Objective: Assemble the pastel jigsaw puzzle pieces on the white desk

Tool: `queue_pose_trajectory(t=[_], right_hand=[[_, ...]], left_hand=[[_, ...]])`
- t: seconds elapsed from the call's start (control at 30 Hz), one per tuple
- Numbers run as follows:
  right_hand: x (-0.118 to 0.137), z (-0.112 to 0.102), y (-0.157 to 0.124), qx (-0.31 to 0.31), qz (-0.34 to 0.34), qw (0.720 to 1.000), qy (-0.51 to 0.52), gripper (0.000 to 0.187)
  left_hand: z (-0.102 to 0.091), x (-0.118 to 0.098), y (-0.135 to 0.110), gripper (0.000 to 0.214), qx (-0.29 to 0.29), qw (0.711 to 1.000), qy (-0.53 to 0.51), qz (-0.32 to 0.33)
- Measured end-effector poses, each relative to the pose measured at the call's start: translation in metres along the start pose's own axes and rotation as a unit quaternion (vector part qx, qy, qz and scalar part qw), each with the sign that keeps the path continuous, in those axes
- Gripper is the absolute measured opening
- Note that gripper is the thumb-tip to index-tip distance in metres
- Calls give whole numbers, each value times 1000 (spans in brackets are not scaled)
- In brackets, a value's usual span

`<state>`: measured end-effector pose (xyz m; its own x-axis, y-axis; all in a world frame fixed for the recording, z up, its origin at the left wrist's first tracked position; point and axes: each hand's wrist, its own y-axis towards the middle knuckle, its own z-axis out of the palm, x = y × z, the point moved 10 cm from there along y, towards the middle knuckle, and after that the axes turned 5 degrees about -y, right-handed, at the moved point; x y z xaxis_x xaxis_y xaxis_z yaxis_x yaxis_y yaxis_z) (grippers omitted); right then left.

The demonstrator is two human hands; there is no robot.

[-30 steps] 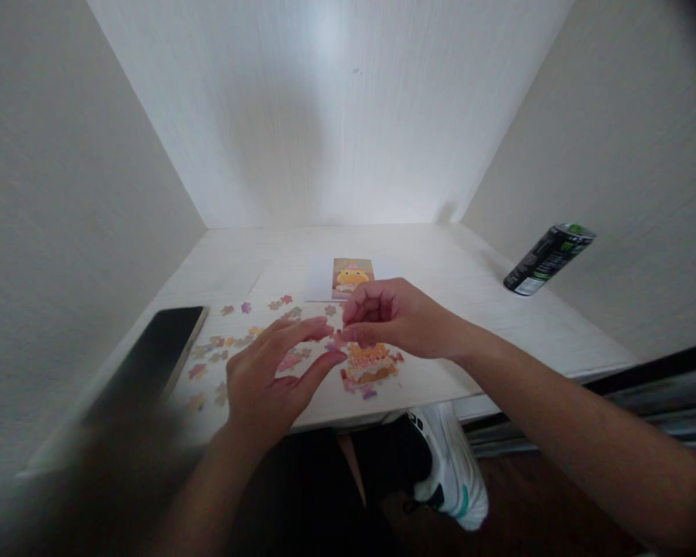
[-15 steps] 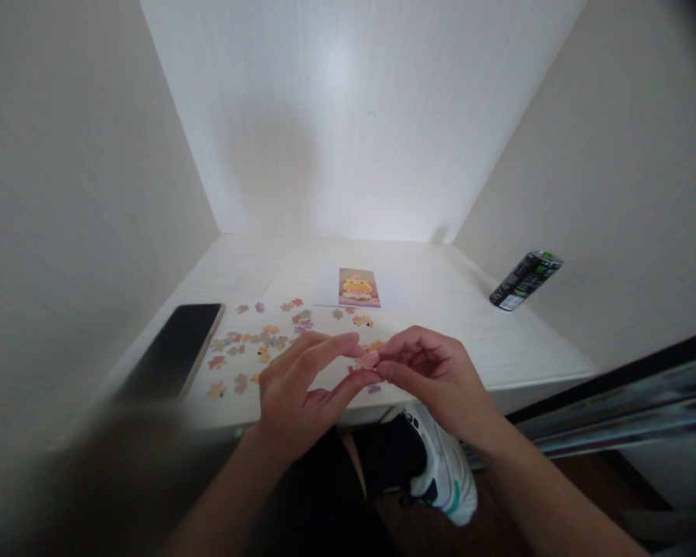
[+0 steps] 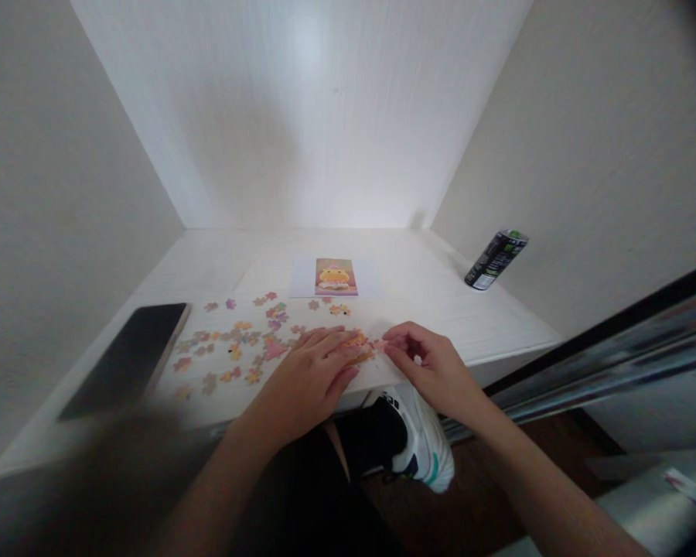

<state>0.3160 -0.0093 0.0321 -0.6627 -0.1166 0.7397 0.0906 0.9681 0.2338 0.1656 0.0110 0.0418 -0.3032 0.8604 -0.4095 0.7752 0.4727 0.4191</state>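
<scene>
Small jigsaw puzzle pieces (image 3: 275, 350) in orange, pink, purple and beige lie scattered across the white tabletop. My left hand (image 3: 307, 377) rests flat over a cluster of orange pieces (image 3: 356, 340), fingers stretched out, hiding part of it. At the cluster's right side, my right hand (image 3: 432, 360) pinches a pink puzzle piece (image 3: 381, 346) between thumb and forefinger. Behind the hands lies a picture card (image 3: 335, 277) showing a yellow figure with a pink top. Two joined orange pieces (image 3: 339, 310) sit just in front of the card.
A dark phone (image 3: 131, 352) lies at the table's left. A black drink can (image 3: 496, 260) stands at the right by the side wall. The white table (image 3: 417, 282) has walls on its back and sides. Below its front edge shows a white shoe (image 3: 421, 445).
My left hand has gone from a pinch near the pink piece to lying flat on the cluster. My right hand has brought the pink piece down to the cluster's edge. The view has shifted right.
</scene>
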Motion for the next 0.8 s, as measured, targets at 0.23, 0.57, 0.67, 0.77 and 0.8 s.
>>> queue_pose_trajectory(t=[0.23,0.57,0.67,0.77,0.8], right_hand=[[-2,18,-4,67,25,997,-20,16],[1,21,-3,58,17,995,-85,12],[10,20,-5,38,-10,991,-129,11],[20,20,-12,11,-58,986,-156,12],[23,19,-15,-1,-78,984,-159,12]], left_hand=[[20,10,0,34,52,998,29,-27],[19,9,1,33,48,998,26,-32],[18,7,0,32,42,999,26,-23],[17,7,0,32,37,999,24,-17],[17,7,0,32,36,999,22,-18]])
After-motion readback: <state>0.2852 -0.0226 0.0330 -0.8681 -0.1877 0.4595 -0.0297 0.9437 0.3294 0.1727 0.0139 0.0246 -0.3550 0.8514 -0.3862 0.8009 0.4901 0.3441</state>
